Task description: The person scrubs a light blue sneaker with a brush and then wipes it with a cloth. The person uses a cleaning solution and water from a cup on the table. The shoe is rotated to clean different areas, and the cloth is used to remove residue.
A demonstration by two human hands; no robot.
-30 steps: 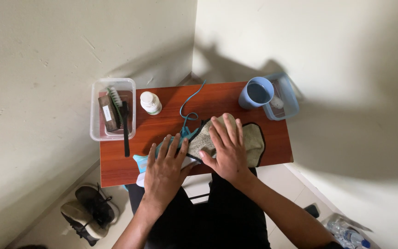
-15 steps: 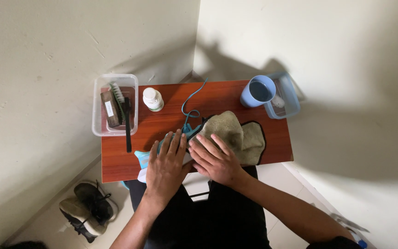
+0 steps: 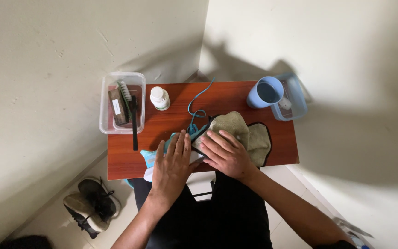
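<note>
bottle (image 3: 160, 97) between tub (image 3: 108, 123) (left) and mug (image 3: 265, 92); cloth (image 3: 249, 134) before mug.

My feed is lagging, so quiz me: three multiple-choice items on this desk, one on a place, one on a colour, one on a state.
1. Where is the white bottle?
A. right of the clear plastic tub
B. inside the blue mug
C. on the floor

2. What colour is the mug?
A. red
B. blue
C. black

3. How is the right hand?
A. raised off the table
B. gripping the mug
C. pressed flat on the olive cloth

Answers: 1 A, it stands on the wooden table beside the tub. 2 B, light blue all over. 3 C, its fingers lie spread on the cloth.
</note>
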